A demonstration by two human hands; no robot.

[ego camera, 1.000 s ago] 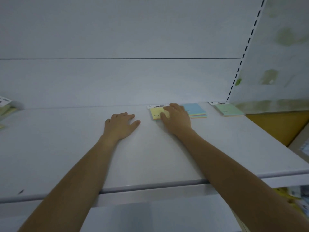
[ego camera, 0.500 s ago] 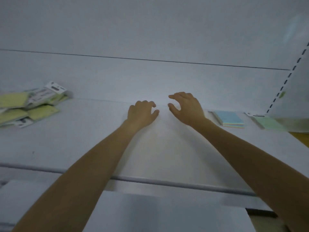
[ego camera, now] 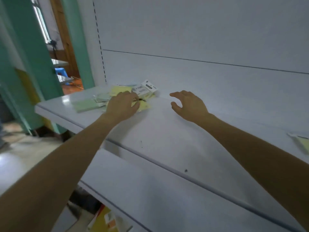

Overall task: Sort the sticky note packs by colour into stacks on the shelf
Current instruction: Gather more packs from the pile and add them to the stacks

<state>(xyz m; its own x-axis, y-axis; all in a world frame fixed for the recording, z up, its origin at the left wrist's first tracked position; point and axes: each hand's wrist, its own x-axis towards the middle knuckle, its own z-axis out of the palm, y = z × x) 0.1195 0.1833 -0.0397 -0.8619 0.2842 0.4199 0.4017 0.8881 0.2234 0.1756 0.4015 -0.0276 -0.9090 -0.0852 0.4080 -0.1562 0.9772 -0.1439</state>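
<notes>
Head camera shows me my left hand (ego camera: 122, 106) laid over the jumbled pile of sticky note packs (ego camera: 120, 90), yellow and green, at the left end of the shelf (ego camera: 167, 139). Whether it pinches one I cannot tell. My right hand (ego camera: 189, 104) hovers just beside, fingers spread, holding nothing. Another pale pack (ego camera: 302, 143) lies far right.

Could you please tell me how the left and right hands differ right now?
The left hand lies on the pile of packs; the right hand is over bare shelf, touching no pack. The left hand's fingers reach forward; the right hand's curl loosely, empty. Both are palm down.
</notes>
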